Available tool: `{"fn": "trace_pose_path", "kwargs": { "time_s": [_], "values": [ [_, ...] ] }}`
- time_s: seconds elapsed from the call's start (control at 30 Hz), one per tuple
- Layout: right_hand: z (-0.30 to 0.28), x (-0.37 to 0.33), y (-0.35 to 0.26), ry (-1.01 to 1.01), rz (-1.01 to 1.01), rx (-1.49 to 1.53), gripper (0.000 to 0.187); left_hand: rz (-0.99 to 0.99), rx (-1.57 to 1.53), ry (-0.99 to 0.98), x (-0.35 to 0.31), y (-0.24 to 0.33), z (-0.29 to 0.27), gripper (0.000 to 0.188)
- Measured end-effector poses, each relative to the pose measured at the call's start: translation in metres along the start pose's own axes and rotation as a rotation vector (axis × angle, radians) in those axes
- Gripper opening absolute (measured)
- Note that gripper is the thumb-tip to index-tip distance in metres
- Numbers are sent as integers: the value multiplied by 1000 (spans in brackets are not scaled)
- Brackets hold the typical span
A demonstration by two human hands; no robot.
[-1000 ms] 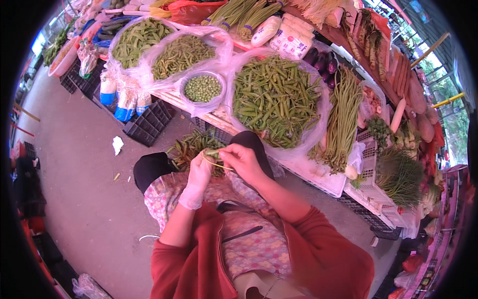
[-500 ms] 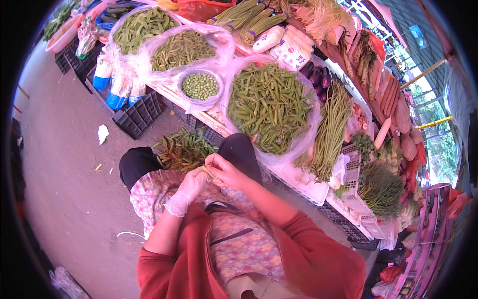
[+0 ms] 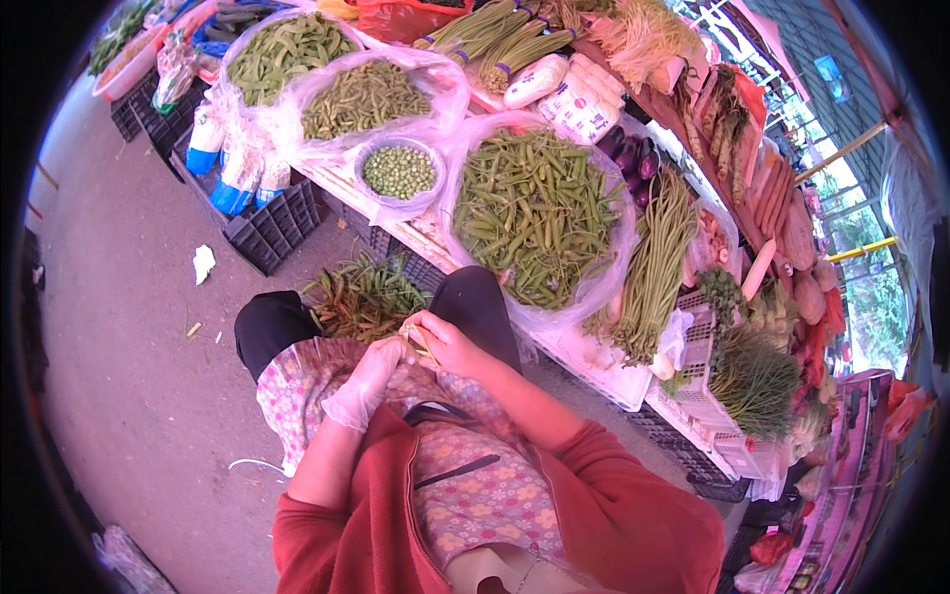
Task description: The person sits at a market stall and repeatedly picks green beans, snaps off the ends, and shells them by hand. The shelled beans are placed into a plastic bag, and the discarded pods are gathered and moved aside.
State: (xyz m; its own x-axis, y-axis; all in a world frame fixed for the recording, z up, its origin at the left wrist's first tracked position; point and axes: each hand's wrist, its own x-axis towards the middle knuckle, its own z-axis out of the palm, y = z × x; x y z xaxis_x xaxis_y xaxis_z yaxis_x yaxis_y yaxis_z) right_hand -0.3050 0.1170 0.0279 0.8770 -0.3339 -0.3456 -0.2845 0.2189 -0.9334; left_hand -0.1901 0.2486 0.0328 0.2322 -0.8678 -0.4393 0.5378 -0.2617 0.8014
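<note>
In front of my lap both hands meet at a thin yellowish-green pea pod (image 3: 421, 342). My left hand (image 3: 380, 364), in a thin clear glove, is closed on the pod's near side, its fingertips partly hidden. Bare and also closed, my right hand (image 3: 444, 345) pinches the same pod from the other side. Just beyond them, between my knees, lies a heap of green and brownish pods (image 3: 361, 302). On the stall ahead stands a round bowl (image 3: 368, 200) of shelled green peas (image 3: 396, 172). To its right a large plastic-lined container holds many green pods (image 3: 534, 203).
Two more lined heaps, flat green pods (image 3: 287, 57) and smaller pods (image 3: 364, 99), sit at the far left. Long beans (image 3: 653, 262), eggplants (image 3: 629, 155) and a white crate (image 3: 700, 342) line the right. Black crates (image 3: 272, 233) stand on the floor at left.
My fingers have shifted slightly around the pod, and the right hand sits a little lower. The pod now shows more between the hands. The surroundings stay the same.
</note>
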Motion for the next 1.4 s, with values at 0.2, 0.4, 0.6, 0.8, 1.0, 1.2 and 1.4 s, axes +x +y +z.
{"fn": "trace_pose_path", "kwargs": {
  "time_s": [0.2, 0.4, 0.6, 0.8, 1.0, 1.2, 1.4],
  "values": [
    [13, 12, 18, 171, -273, -273, 18, -42, 11, 164, 8, -9, 1, 18],
    [-9, 4, 7, 86, 173, 176, 22, -104, -333, 294, 17, -3, -19, 20],
    [5, 4, -8, 196, -183, 634, 25, -190, -633, 265, 30, -13, -6, 28],
    [34, -9, -23, 338, -787, -521, 16, 29, -982, 20, 40, -42, 15, 33],
    [13, -19, -36, 379, -767, -554, 24, -29, -674, 127, 42, -41, 10, 23],
    [-102, -28, -22, 847, -542, -439, 50, -130, -575, 198, 41, -25, 9, 21],
    [-267, -75, -8, 1215, -148, -973, 76, -169, -512, 172, 44, -31, 3, 17]
  ]
}}
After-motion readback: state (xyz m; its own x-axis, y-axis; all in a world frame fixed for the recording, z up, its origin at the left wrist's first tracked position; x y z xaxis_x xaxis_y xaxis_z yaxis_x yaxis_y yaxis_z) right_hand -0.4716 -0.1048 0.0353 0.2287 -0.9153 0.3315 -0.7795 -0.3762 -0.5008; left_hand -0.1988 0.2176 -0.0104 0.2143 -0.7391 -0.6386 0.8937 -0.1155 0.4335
